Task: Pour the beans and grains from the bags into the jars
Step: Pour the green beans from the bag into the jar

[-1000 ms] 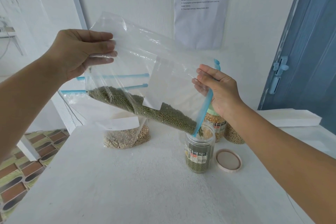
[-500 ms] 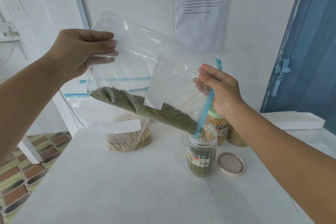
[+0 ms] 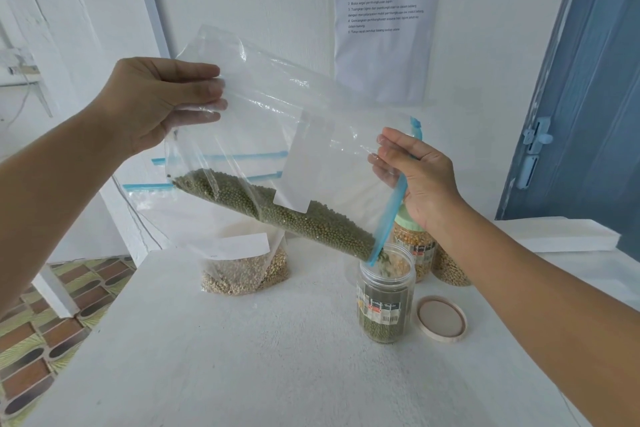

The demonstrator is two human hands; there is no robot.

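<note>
Two hands grip one clear zip bag (image 3: 263, 121) above the white table (image 3: 242, 357) — your left hand (image 3: 156, 104) pinches its raised bottom corner, your right hand (image 3: 420, 177) clamps the blue zip edge. Green beans (image 3: 284, 215) slide down into the open jar (image 3: 385, 298), its lid (image 3: 441, 319) lying just beside it. Farther back stand a bag of pale grains (image 3: 242, 270) and two filled jars (image 3: 414, 246) — partly hidden by your right wrist.

I am looking into a plain room in a home, set up for a task: whitewashed walls, a blue wooden door (image 3: 585, 80) on the right, patterned floor tiles (image 3: 41, 340) at the left, a white tabletop (image 3: 242, 374), and a printed instruction sheet (image 3: 384, 21) taped to the far wall.
</note>
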